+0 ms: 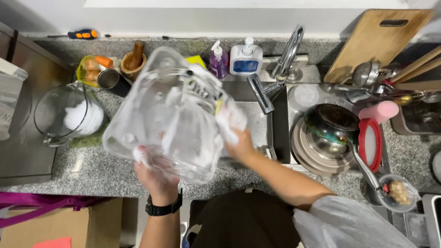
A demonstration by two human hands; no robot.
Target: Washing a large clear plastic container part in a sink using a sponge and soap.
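A large clear plastic container [161, 110], covered in soap suds, is held tilted above the sink [262, 124]. My left hand [154, 177] grips its near lower edge from beneath. My right hand [239, 144] presses a foamy sponge [229, 117] against the container's right side. The sponge is mostly white with foam, with a bit of yellow showing at its top.
A steel tap [282, 64] rises behind the sink, with a purple soap bottle [218, 60] and a white-blue dispenser [245, 59] beside it. A glass jug [69, 115] stands left. Stacked pans and plates [328, 138], a ladle, a cutting board [374, 39] sit right.
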